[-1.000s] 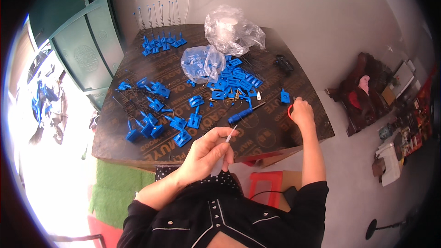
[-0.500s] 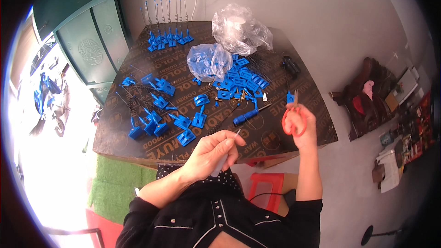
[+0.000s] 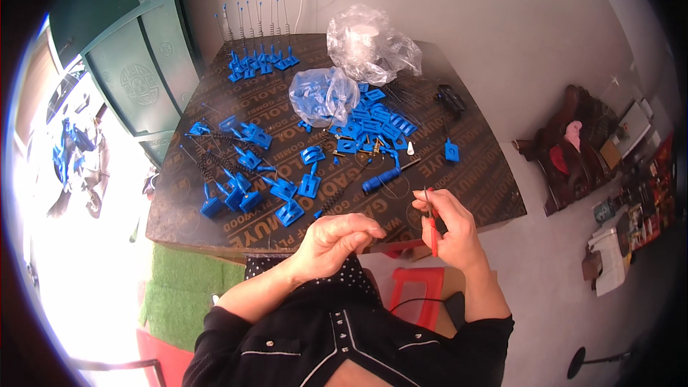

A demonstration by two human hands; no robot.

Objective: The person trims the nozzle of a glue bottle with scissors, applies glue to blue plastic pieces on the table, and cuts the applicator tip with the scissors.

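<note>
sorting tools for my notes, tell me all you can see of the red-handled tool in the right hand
The red-handled tool looks like small scissors or snips: red plastic handles, with a thin dark metal tip poking up above the fingers. The right hand grips it around the handles, roughly upright, tip pointing away from the person. It is held over the near edge of the dark table, apart from the left hand. Whether the blades are open is too small to tell.

You have two clear plastic bags [image 3: 373, 46] on the table [image 3: 473, 172], one blue-handled screwdriver [image 3: 383, 179], one pair of red-handled scissors [image 3: 432, 226], and seven upright springs [image 3: 251, 25] at the far edge (the loose blue plastic parts [image 3: 247, 136] are too many and too small to count).
</note>
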